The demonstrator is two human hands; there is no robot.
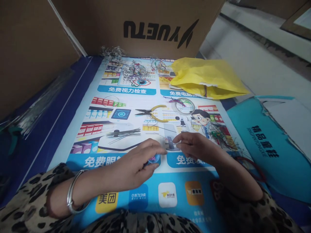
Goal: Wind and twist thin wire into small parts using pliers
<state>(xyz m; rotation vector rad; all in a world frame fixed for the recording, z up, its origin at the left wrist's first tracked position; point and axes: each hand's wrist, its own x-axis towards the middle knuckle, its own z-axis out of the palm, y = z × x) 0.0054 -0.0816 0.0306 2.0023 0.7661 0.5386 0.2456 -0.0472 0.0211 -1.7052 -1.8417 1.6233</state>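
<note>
Pinch: your right hand (194, 146) grasps a thin wire (167, 139) between thumb and fingertips. Your left hand (143, 161) stands with thumb and forefinger apart around a small container (156, 159); whether it grips the container cannot be told.

For good control, hold the wire close to its working end, since so slender a strand is likely to bend under side load. Apply light, even pressure. Steady the container with the left fingers and leave its opening unobstructed. Rest both wrists if the work requires fine alignment.

The wire lies at the near centre of the scene, between your hands, and points left from the right fingertips. It appears straight and very fine; its tip is too small to resolve. The container is round, with pink contents partly covered by your left hand. Far of both hands lie yellow-handled pliers (155, 114); left of these, nearer, lies a bundle of dark wires (125, 133).
</note>
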